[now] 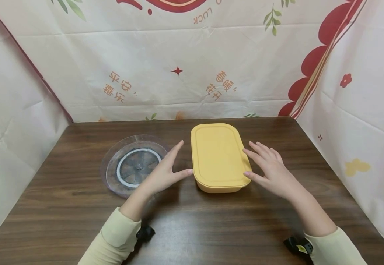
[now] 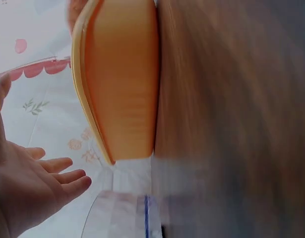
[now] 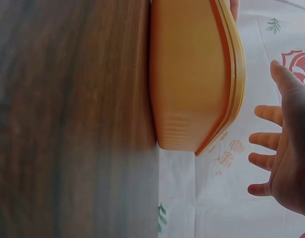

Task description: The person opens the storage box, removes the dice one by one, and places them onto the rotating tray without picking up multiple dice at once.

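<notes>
Between two sets of spread fingers, a lidded yellow container (image 1: 219, 157) sits flat on the dark wood counter (image 1: 212, 228), its long sides running away from the person so that each hand can come at one side. The left hand (image 1: 165, 173) hovers just beside the container's left wall, fingers (image 1: 178, 147) straight and apart, thumb tip nearly at the near left corner; whether it actually touches the box cannot be told from the head view, and the left wrist view shows open air between palm (image 2: 23, 188) and container (image 2: 120, 79). The right hand (image 1: 271, 171) mirrors it on the other side, fingers (image 1: 255, 149) splayed and relaxed, fingertips reaching the lid's right rim and thumb at the near right corner (the right wrist view again shows a gap between hand (image 3: 286, 148) and container (image 3: 192, 74)). Neither hand grips anything. Both forearms rise from pale sleeves, wrists slightly cocked, palms turned inward toward the box. Beyond the left hand's knuckles, partly under that hand, a clear round plate (image 1: 130, 162) with a spoked centre rests on the counter, just apart from the container. A printed cloth backdrop (image 1: 178, 73) walls in the scene.
</notes>
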Tool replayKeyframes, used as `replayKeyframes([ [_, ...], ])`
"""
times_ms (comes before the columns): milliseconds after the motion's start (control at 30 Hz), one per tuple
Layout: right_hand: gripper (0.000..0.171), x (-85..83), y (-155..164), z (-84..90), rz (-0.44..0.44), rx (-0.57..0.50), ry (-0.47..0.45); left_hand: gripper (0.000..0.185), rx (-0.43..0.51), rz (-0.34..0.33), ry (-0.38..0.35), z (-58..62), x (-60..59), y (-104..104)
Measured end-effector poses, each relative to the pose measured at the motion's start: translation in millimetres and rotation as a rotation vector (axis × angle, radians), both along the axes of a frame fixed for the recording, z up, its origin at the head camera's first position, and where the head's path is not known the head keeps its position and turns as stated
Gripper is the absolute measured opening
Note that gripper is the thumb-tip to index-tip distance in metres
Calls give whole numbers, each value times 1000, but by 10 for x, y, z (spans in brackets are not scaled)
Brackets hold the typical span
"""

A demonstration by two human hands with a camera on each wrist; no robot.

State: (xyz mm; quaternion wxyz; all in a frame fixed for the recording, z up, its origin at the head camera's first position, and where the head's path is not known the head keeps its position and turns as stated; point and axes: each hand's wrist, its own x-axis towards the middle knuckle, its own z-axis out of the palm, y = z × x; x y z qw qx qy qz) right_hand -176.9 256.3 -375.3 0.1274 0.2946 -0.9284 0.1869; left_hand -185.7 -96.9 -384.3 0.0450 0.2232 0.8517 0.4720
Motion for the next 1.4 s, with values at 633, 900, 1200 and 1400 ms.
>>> replayKeyframes([
  [633,70,134,-166,-26,83,36,-127,103,142,-73,-184,-178,77,147],
  [900,71,159,-209,-64,106,56,-137,99,247,-129,-279,-290,49,180],
  [1200,65,151,-234,-125,161,80,-90,100,313,-118,-399,-378,-18,212],
  [1400,62,151,-243,-128,169,84,-71,102,336,-143,-426,-396,-52,238],
])
